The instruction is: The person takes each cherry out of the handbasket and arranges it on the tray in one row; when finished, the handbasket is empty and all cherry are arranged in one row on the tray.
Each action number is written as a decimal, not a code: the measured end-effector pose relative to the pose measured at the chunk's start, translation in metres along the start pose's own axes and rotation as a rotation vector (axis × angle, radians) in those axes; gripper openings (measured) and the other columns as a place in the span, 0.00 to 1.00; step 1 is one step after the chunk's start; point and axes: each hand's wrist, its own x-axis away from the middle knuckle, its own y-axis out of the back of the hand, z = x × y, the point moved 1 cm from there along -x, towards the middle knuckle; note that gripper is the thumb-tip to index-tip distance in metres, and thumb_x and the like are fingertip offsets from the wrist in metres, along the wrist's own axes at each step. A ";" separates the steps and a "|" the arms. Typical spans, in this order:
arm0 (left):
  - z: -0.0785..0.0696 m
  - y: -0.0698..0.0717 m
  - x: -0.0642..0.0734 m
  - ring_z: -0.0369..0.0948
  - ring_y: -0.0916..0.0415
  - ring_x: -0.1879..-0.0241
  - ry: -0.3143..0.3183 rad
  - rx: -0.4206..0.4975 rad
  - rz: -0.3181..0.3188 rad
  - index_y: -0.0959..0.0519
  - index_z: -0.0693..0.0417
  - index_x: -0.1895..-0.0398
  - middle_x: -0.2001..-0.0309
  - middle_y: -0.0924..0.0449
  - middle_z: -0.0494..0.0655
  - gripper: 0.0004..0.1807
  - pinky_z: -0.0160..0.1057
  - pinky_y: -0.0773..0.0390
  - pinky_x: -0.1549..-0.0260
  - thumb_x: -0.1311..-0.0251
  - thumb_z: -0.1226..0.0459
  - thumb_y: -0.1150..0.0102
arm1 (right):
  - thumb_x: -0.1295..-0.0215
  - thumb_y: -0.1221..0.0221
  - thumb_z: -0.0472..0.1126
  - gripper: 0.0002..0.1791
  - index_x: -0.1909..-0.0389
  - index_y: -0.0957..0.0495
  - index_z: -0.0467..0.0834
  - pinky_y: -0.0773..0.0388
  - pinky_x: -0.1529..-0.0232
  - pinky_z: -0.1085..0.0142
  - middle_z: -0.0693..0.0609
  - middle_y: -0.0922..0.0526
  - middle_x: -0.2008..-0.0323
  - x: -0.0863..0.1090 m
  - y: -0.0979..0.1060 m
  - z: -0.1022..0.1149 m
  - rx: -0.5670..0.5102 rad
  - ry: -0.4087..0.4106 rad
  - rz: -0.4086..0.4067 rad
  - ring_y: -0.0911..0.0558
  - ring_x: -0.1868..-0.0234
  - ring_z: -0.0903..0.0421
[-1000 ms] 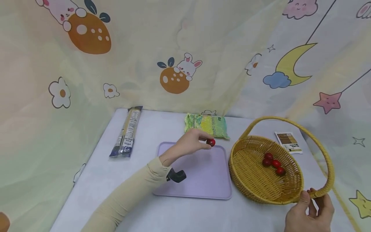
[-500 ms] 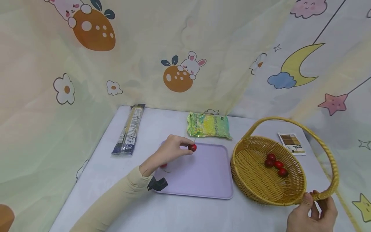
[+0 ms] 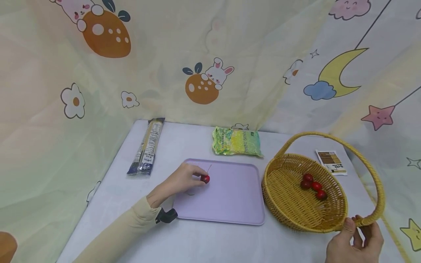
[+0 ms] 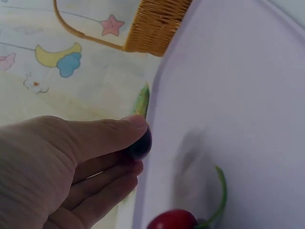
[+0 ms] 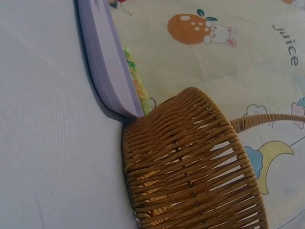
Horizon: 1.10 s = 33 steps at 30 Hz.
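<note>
Between its thumb and fingers my left hand [image 3: 184, 178] pinches a dark red cherry [image 3: 205, 179] above the left part of the lilac tray [image 3: 227, 193]. Another red cherry [image 4: 174, 220], with a curved green stem, lies on the tray in the left wrist view; in the head view my hand mostly hides it. At the right, my right hand [image 3: 355, 241] grips the wicker basket [image 3: 269, 204] at its near rim, by the foot of the handle. Several cherries [image 3: 316, 186] lie together inside the basket, towards its right side.
A green and yellow packet [image 3: 236, 141] lies behind the tray. The long, dark-ended packet [image 3: 147, 148] is at the back left, and a small brown and white sachet [image 3: 331, 162] lies behind the basket. A printed cloth [image 3: 158, 73] hangs around the table.
My left hand has carried the cherry leftward and down, from the tray's far edge to low over its left part. My right hand keeps its grip on the basket.
</note>
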 end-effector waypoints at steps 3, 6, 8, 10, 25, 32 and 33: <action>0.005 -0.002 0.005 0.39 0.14 0.56 0.005 -0.008 0.015 0.10 0.56 0.53 0.56 0.09 0.47 0.14 0.35 0.15 0.57 0.43 0.68 0.24 | 0.26 0.47 0.59 0.29 0.26 0.34 0.66 0.28 0.30 0.70 0.72 0.28 0.43 0.001 0.000 0.000 0.002 0.005 -0.002 0.24 0.37 0.68; 0.009 -0.003 0.010 0.39 0.14 0.55 0.011 -0.018 0.027 0.10 0.56 0.53 0.57 0.09 0.46 0.14 0.34 0.16 0.58 0.43 0.67 0.24 | 0.26 0.47 0.58 0.29 0.25 0.34 0.66 0.28 0.30 0.71 0.72 0.28 0.43 0.002 0.000 0.002 0.011 0.008 -0.002 0.24 0.37 0.69; 0.012 -0.003 0.013 0.39 0.14 0.56 0.016 -0.033 0.030 0.10 0.56 0.53 0.57 0.09 0.46 0.14 0.34 0.16 0.58 0.44 0.67 0.23 | 0.26 0.48 0.58 0.29 0.25 0.35 0.66 0.28 0.30 0.71 0.71 0.28 0.42 0.003 0.000 0.003 0.026 0.001 0.002 0.24 0.37 0.69; 0.015 -0.002 0.016 0.38 0.14 0.56 0.014 -0.055 0.031 0.10 0.55 0.54 0.57 0.09 0.45 0.14 0.34 0.16 0.58 0.45 0.66 0.22 | 0.26 0.49 0.58 0.29 0.25 0.35 0.67 0.28 0.30 0.70 0.70 0.27 0.41 0.004 0.000 0.006 0.039 -0.005 0.006 0.25 0.36 0.69; 0.021 0.001 0.025 0.37 0.17 0.56 -0.026 -0.101 0.052 0.10 0.52 0.54 0.57 0.11 0.43 0.16 0.35 0.17 0.57 0.47 0.63 0.20 | 0.25 0.50 0.59 0.29 0.25 0.36 0.69 0.28 0.30 0.69 0.66 0.26 0.36 0.004 0.001 0.008 0.059 -0.028 0.010 0.25 0.34 0.68; 0.015 0.007 0.023 0.39 0.14 0.58 -0.028 -0.102 0.035 0.11 0.56 0.50 0.53 0.10 0.46 0.20 0.35 0.16 0.59 0.46 0.60 0.20 | 0.25 0.49 0.58 0.29 0.25 0.35 0.67 0.28 0.31 0.70 0.69 0.26 0.39 0.004 0.001 0.008 0.040 -0.012 0.005 0.24 0.36 0.69; 0.013 0.009 0.023 0.40 0.13 0.57 -0.026 -0.096 0.029 0.11 0.57 0.50 0.53 0.10 0.47 0.20 0.37 0.15 0.58 0.45 0.60 0.20 | 0.25 0.49 0.57 0.29 0.25 0.35 0.67 0.27 0.31 0.70 0.69 0.26 0.40 0.004 0.001 0.008 0.039 -0.004 0.003 0.24 0.36 0.69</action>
